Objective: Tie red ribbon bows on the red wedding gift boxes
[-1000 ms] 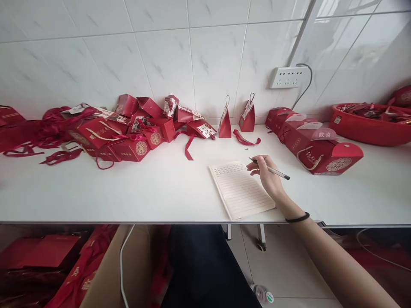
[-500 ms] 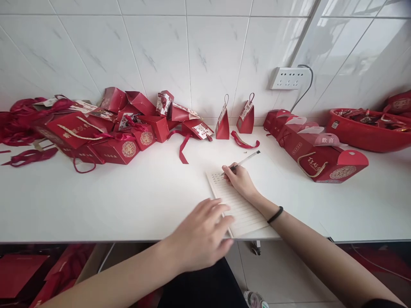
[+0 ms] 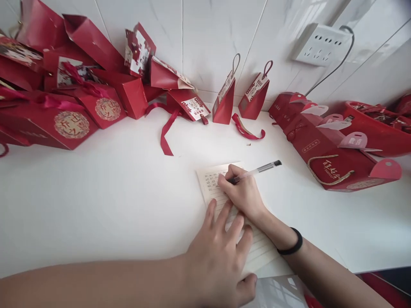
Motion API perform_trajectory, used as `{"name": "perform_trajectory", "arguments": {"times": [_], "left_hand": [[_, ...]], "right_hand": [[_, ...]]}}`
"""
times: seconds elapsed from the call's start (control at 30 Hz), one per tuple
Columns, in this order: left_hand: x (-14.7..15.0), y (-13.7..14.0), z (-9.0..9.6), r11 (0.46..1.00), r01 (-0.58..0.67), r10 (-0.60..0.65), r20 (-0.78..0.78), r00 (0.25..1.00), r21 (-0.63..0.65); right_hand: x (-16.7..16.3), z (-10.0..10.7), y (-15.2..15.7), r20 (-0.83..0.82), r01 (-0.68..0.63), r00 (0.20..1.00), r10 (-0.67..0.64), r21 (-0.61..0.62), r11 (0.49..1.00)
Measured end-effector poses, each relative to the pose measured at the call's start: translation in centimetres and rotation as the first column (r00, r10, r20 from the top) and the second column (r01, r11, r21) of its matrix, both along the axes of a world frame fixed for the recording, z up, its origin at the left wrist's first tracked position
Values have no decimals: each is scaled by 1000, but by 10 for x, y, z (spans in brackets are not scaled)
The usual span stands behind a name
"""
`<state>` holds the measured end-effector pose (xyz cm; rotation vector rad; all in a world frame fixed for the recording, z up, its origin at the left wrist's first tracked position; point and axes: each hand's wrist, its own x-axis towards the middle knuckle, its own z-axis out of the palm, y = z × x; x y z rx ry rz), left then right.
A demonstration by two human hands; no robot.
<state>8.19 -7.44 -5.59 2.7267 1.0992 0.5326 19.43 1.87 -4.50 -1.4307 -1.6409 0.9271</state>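
Observation:
A lined notebook [image 3: 257, 252] lies on the white table, with rows of small handwritten marks near its top left. Gripped in my right hand [image 3: 244, 192] is a clear pen [image 3: 265, 167] with a black end, leaning up to the right; its tip is hidden behind the fingers, close to the page. My left hand [image 3: 221, 252] rests with fingers spread over the lower left part of the notebook, just below the right hand. A black band [image 3: 293, 242] circles my right wrist.
Red gift boxes [image 3: 105, 102] are heaped at the left. Two small red boxes with loops [image 3: 224, 105] stand by the tiled wall, near a red ribbon [image 3: 247, 130]. At right are a row of red handled boxes [image 3: 330, 160], a red basin [image 3: 369, 128] and a wall socket [image 3: 321, 45].
The view has moved closer and tilted downward. My left hand has come down onto the notebook with its fingers spread. My right hand still holds the pen over the page.

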Motion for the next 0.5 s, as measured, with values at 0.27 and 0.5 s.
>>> {"name": "perform_trajectory", "arguments": {"times": [0.27,0.5], "left_hand": [[3,1,-3,999,-9,9,1,1000,51],[4,1,-4,998,1,-1,-7,1000,68]], "right_hand": [[-1,-1,1,78,-8,997,9,-14,1000],[0,-1,0,92,-4,996,5,-12,1000]]}}
